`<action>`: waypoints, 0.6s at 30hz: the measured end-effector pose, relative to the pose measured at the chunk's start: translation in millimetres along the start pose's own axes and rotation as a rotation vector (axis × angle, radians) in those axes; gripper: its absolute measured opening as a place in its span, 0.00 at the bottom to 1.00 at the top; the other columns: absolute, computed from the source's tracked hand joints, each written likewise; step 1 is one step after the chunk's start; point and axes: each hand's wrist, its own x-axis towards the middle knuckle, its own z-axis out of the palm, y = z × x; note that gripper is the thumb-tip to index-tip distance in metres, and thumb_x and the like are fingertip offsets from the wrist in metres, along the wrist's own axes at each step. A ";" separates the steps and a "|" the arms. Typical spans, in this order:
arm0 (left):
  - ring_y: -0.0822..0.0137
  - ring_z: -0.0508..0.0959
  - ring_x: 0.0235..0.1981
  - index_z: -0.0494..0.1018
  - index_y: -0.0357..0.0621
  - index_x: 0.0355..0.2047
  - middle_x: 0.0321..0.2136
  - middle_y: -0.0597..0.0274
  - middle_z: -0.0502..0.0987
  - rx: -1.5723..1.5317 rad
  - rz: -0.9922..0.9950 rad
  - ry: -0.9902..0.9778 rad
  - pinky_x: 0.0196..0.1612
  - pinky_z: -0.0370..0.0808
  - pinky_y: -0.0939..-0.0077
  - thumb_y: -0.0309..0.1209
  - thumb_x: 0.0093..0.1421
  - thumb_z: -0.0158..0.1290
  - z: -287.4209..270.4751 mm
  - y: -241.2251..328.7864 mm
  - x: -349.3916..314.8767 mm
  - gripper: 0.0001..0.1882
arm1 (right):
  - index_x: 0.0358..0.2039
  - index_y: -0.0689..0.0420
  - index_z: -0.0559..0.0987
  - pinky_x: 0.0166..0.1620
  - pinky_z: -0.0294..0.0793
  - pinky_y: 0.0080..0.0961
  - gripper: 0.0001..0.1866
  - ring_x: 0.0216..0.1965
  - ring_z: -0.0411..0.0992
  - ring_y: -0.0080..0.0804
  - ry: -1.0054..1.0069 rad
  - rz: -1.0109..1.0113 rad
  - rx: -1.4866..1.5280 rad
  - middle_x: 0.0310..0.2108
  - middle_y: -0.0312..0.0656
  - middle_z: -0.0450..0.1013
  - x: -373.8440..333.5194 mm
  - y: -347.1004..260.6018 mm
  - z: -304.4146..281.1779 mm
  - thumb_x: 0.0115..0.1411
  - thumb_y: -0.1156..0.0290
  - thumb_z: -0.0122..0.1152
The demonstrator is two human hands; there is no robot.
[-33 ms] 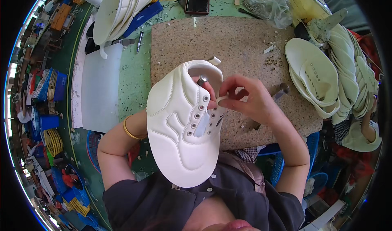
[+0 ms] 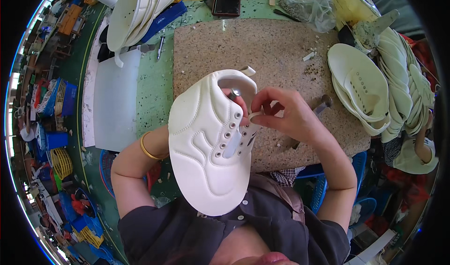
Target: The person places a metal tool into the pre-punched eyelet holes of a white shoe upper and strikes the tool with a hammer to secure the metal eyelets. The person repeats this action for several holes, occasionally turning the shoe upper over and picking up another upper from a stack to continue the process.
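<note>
A white shoe upper (image 2: 206, 157) with stitched panels and two rows of metal eyelets hangs in front of my chest. Behind it goes my left arm; fingers of my left hand (image 2: 241, 104) show in its collar opening, closed around a metal punch (image 2: 234, 93) with a round shiny end. The rest of that hand is hidden by the upper. With thumb and fingertips pinched together, my right hand (image 2: 281, 110) grips the edge of the upper by the top eyelets on the right side.
A speckled board (image 2: 262, 44) covers the middle of the table, with loose eyelets (image 2: 313, 69) and a round-ended metal tool (image 2: 322, 105) on it. More white uppers are stacked at the left (image 2: 136, 16) and right (image 2: 358, 87). A phone (image 2: 226, 0) and plastic bag (image 2: 309, 7) lie behind.
The upper has shifted very slightly, and the punch's end sits a little further right and lower in the collar opening. My right hand keeps its pinch.
</note>
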 end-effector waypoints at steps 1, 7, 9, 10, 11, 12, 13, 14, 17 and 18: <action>0.77 0.71 0.34 0.69 0.39 0.42 0.35 0.64 0.72 -0.011 0.152 0.037 0.37 0.71 0.82 0.32 0.57 0.54 -1.8 -9.5 4.2 0.15 | 0.31 0.58 0.73 0.29 0.70 0.23 0.11 0.26 0.70 0.31 -0.113 -0.070 -0.122 0.31 0.39 0.71 0.2 -0.3 -2.2 0.45 0.77 0.64; 0.72 0.72 0.41 0.63 0.38 0.53 0.42 0.59 0.71 0.285 0.613 0.115 0.45 0.71 0.78 0.30 0.59 0.51 -17.8 5.7 23.2 0.22 | 0.30 0.57 0.74 0.28 0.69 0.32 0.14 0.26 0.66 0.39 0.539 -0.654 -0.622 0.25 0.40 0.67 16.6 7.4 14.5 0.39 0.75 0.65; 0.70 0.72 0.44 0.64 0.38 0.53 0.45 0.57 0.71 -0.009 0.347 0.016 0.47 0.70 0.78 0.29 0.59 0.51 -13.4 15.2 38.5 0.22 | 0.29 0.56 0.74 0.29 0.70 0.31 0.14 0.28 0.68 0.38 0.551 -0.663 -0.640 0.28 0.39 0.69 12.0 17.5 8.2 0.38 0.77 0.64; 0.70 0.72 0.43 0.64 0.38 0.53 0.47 0.56 0.70 0.644 0.811 0.069 0.46 0.71 0.77 0.31 0.58 0.52 -17.6 4.4 47.5 0.23 | 0.29 0.56 0.74 0.30 0.71 0.30 0.14 0.29 0.69 0.38 0.526 -0.594 -0.659 0.29 0.39 0.70 6.8 25.0 4.9 0.38 0.77 0.64; 0.65 0.74 0.43 0.65 0.38 0.51 0.48 0.54 0.69 0.467 0.785 0.048 0.44 0.73 0.75 0.29 0.54 0.53 -13.3 -7.3 51.8 0.23 | 0.30 0.56 0.75 0.31 0.72 0.30 0.14 0.30 0.70 0.38 0.490 -0.536 -0.673 0.31 0.39 0.71 1.9 33.9 2.0 0.38 0.78 0.64; 0.62 0.75 0.40 0.67 0.36 0.47 0.46 0.52 0.70 0.940 0.793 0.115 0.42 0.74 0.74 0.27 0.50 0.53 -8.4 -16.2 52.4 0.22 | 0.28 0.56 0.75 0.33 0.73 0.29 0.13 0.32 0.71 0.37 0.446 -0.467 -0.686 0.32 0.38 0.72 -5.9 44.4 -0.3 0.37 0.78 0.64; 0.59 0.76 0.37 0.69 0.35 0.42 0.44 0.51 0.70 1.408 0.767 0.171 0.39 0.75 0.72 0.26 0.47 0.53 10.4 -6.4 52.6 0.20 | 0.28 0.57 0.77 0.34 0.74 0.30 0.13 0.31 0.73 0.40 0.448 -0.473 -0.636 0.30 0.40 0.74 -12.8 54.6 -3.3 0.37 0.78 0.64; 0.58 0.76 0.34 0.69 0.34 0.37 0.39 0.51 0.70 1.512 0.705 0.145 0.37 0.74 0.72 0.26 0.45 0.52 33.5 11.7 51.1 0.16 | 0.28 0.57 0.78 0.34 0.74 0.31 0.13 0.31 0.73 0.41 0.493 -0.400 -0.563 0.29 0.41 0.74 -20.9 61.7 0.4 0.37 0.78 0.64; 0.59 0.74 0.26 0.68 0.35 0.26 0.27 0.53 0.69 1.528 0.905 0.196 0.29 0.73 0.69 0.26 0.43 0.51 48.2 37.2 54.0 0.09 | 0.28 0.60 0.78 0.29 0.73 0.24 0.08 0.26 0.74 0.33 0.569 -0.381 -0.557 0.25 0.42 0.74 -27.8 61.7 -2.8 0.43 0.81 0.60; 0.61 0.74 0.27 0.68 0.35 0.26 0.28 0.54 0.69 1.597 0.885 0.160 0.29 0.72 0.70 0.26 0.43 0.51 49.7 53.5 51.2 0.09 | 0.28 0.61 0.78 0.29 0.73 0.24 0.08 0.25 0.74 0.33 0.638 -0.438 -0.594 0.24 0.42 0.74 -25.5 58.6 -5.6 0.44 0.81 0.60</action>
